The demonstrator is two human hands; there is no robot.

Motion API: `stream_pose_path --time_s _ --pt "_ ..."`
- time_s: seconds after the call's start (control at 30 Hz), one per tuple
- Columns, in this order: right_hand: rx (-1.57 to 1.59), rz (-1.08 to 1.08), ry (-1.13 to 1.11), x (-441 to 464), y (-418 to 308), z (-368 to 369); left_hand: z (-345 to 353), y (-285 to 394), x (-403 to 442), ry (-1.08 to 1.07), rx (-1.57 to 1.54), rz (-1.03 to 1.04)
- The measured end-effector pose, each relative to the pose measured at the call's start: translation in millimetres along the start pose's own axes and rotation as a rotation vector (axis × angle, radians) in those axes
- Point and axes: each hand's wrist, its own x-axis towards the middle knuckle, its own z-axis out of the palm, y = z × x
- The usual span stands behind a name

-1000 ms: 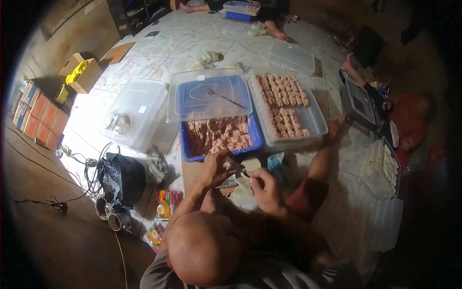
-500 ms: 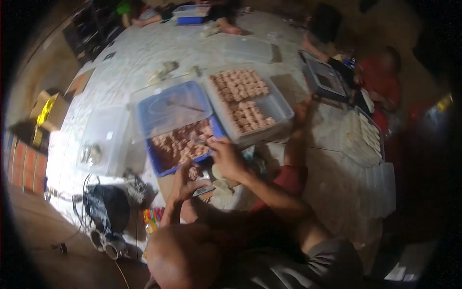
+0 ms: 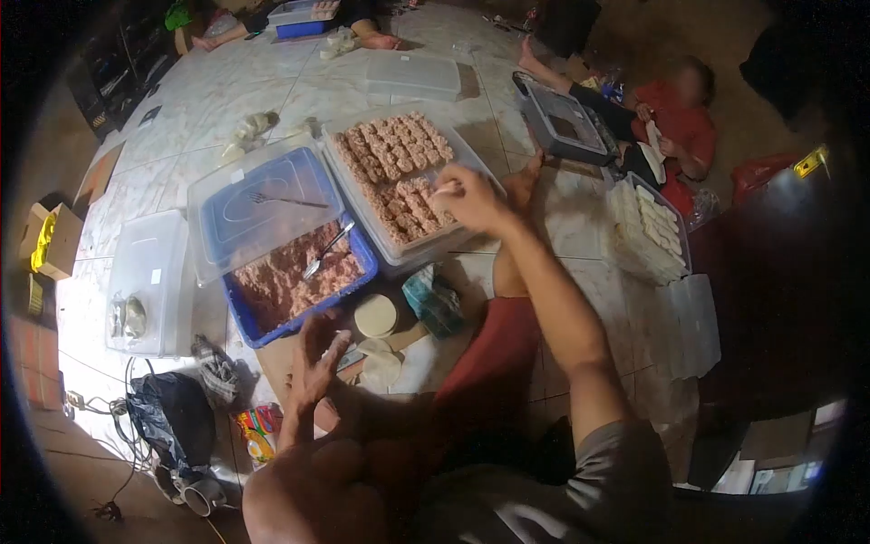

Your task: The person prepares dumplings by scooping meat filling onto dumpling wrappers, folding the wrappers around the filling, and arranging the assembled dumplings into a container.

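Shifted from the blue tub to the clear tray, the right hand pinches a pinkish piece; the left hand hovers, fingers parted.

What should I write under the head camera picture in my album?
Right hand over rows of pink lumps, left hand by a blue tub of pink mixture with a spoon.

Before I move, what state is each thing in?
Left hand: open, fingers spread.
Right hand: at the clear tray, fingers bent; grip unclear.
Clear tray: uncovered, partly filled with pink pieces.
Blue tub: partly covered, pink mixture inside.
Lid: over part of the tub.
Spoon: resting on the mixture.
Fork: lying on the lid.
Round wrappers: stacked.
Cardboard box: open.
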Motion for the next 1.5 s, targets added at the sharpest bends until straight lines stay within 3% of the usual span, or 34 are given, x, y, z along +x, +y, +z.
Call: stream_pose_path --time_s 0.1,0.2,0.23,0.37,0.47,0.53,0.6,0.67,0.73,0.8,0.83,0.87,0.93,1.07,1.13,1.2,1.27,1.3,1.33,1.4,1.5 --pt "-0.207 0.120 -0.127 26 42 -30 11 15 -3 -0.083 0.134 -0.050" --pt "-0.384 0.150 -0.301 52 119 -13 13 18 -3 -0.127 0.288 -0.080" --pt "-0.422 0.144 -0.406 54 123 -9 12 19 -2 -0.141 0.321 -0.082" --pt "-0.490 0.279 -0.459 49 108 -6 6 13 -1 -0.130 0.341 -0.142" --pt "-0.310 0.424 -0.439 52 120 -8 0 1 3 -0.150 0.483 -0.075" --pt "-0.197 0.338 -0.416 49 119 -11 -6 -24 11 -0.183 0.442 -0.030" --pt "-0.303 0.288 -0.325 48 109 -12 -4 -54 23 -0.206 0.399 0.017" --pt "-0.385 0.210 -0.260 51 84 0 -6 -75 32 -0.196 1.017 0.379" --pt "-0.276 -0.214 -0.064 53 39 16 7 -77 34 -0.222 1.235 0.471" --pt "-0.258 -0.328 -0.188 49 -10 52 -2 -113 45 -0.253 1.499 0.657" --pt "-0.276 -0.424 -0.272 45 -36 67 -4 -112 45 -0.237 1.511 0.632" --pt "-0.341 -0.418 -0.279 36 -64 88 -3 -109 46 -0.289 1.467 0.535" --pt "-0.421 -0.758 -0.254 44 -53 154 2 -103 44 -0.330 1.419 0.436" --pt "-0.697 -0.777 -0.215 52 -33 233 4 -85 39 -0.090 1.181 0.517" --pt "-0.765 -0.630 -0.379 51 -41 241 1 -74 32 -0.079 0.650 0.305" --pt "-0.731 -0.546 -0.487 50 -53 239 -7 -65 18 0.019 0.655 0.389" --pt "-0.270 -0.015 -0.242 35 -72 229 -17 -41 -5 -0.172 -0.070 -0.105" --pt "-0.189 -0.138 -0.231 31 -74 216 -17 -20 -15 -0.083 0.020 -0.122" --pt "-0.627 -0.499 -0.543 52 -83 203 -16 -8 -22 -0.035 0.035 -0.159" --pt "-0.687 -0.545 -0.420 46 -77 221 -12 -2 -29 0.047 0.032 -0.156" --pt "-0.774 -0.644 -0.674 42 -70 255 -11 0 -31 0.114 0.085 -0.121"
